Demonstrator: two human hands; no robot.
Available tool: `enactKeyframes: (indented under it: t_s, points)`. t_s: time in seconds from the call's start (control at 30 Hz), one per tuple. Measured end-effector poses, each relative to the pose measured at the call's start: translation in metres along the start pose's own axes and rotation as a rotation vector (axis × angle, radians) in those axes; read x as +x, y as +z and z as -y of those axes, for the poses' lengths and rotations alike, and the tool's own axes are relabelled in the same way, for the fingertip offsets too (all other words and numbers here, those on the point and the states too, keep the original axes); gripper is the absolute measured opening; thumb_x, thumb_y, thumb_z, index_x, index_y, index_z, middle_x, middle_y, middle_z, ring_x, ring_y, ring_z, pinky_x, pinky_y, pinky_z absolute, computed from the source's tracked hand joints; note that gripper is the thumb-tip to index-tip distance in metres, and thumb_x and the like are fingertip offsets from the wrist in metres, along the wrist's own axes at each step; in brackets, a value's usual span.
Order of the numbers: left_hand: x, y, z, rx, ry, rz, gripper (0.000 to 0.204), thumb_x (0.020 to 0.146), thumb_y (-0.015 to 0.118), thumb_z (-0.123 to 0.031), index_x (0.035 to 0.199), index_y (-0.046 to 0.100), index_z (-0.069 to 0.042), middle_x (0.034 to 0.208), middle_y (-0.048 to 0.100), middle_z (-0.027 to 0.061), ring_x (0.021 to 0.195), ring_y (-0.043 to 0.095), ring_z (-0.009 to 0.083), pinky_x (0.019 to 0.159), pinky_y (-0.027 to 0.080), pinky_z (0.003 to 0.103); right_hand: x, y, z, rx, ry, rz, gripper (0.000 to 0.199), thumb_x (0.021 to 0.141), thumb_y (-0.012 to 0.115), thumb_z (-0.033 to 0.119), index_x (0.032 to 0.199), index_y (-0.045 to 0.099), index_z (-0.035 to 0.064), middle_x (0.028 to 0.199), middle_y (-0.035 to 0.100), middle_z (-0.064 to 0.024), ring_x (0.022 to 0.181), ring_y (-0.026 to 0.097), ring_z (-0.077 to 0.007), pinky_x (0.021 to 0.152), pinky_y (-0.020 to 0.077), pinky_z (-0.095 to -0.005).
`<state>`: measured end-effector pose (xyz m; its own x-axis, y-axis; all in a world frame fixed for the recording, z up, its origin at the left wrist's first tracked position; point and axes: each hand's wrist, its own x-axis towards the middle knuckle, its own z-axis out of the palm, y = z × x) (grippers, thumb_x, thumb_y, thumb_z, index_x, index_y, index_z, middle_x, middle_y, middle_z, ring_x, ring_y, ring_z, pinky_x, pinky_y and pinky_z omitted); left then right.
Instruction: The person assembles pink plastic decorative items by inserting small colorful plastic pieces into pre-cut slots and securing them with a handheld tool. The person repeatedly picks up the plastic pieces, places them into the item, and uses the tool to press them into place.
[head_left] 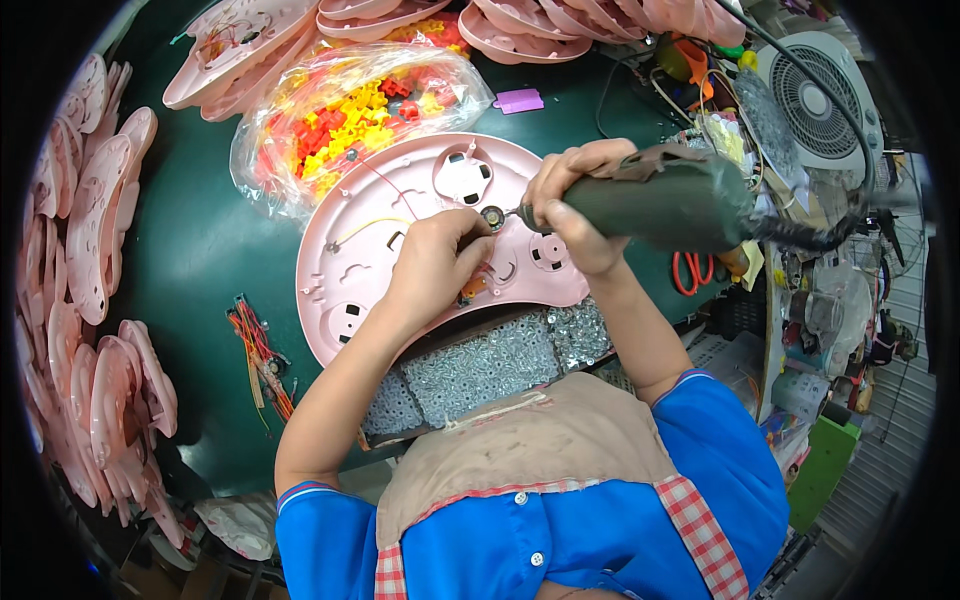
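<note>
A pink, curved plastic shell [375,190] lies on the green tabletop in front of me, its hollow side up, with thin wires inside. My right hand [583,200] is wrapped round a dark green electric screwdriver [670,208], held sideways with its tip pointing left. That tip is close to a small round dark part [492,217] in the shell; whether they touch, I cannot tell. Over the shell, my left hand [438,258] has its fingers pinched together at the left side of the round part. What lies between those fingertips is hidden.
Compartments of small metal screws [480,365] sit between the shell and my apron. Behind it is a clear bag [350,120] of red and yellow pieces. Pink shells [105,215] are stacked left and at the back. Wires [262,360], red-handled scissors [690,272] and a fan [815,100] surround the work.
</note>
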<state>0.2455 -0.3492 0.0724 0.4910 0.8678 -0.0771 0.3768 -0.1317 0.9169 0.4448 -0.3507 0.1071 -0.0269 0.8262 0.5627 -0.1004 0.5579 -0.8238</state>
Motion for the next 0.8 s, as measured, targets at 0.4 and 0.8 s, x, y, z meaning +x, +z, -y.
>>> enactKeyframes:
  t_s: [0.4, 0.8]
  points:
    - [-0.019, -0.017, -0.006, 0.165, 0.119, -0.044, 0.031, 0.082, 0.079, 0.000, 0.110, 0.064, 0.001, 0.098, 0.069, 0.0163, 0.088, 0.072, 0.0290, 0.078, 0.058, 0.037, -0.015, 0.021, 0.005, 0.073, 0.008, 0.086, 0.046, 0.086, 0.067, -0.003, 0.123, 0.040, 0.0018, 0.079, 0.062, -0.0107, 0.074, 0.064, -0.0194, 0.072, 0.0565, -0.0366]
    - [-0.029, -0.014, -0.008, 0.173, 0.235, -0.123, 0.022, 0.086, 0.080, -0.008, 0.105, 0.071, -0.001, 0.091, 0.064, 0.0127, 0.081, 0.065, 0.0271, 0.073, 0.054, 0.038, -0.008, 0.027, 0.036, 0.181, 0.088, 0.004, 0.051, 0.085, 0.066, -0.005, 0.127, 0.040, 0.0090, 0.079, 0.060, -0.0077, 0.072, 0.062, -0.0188, 0.074, 0.0563, -0.0382]
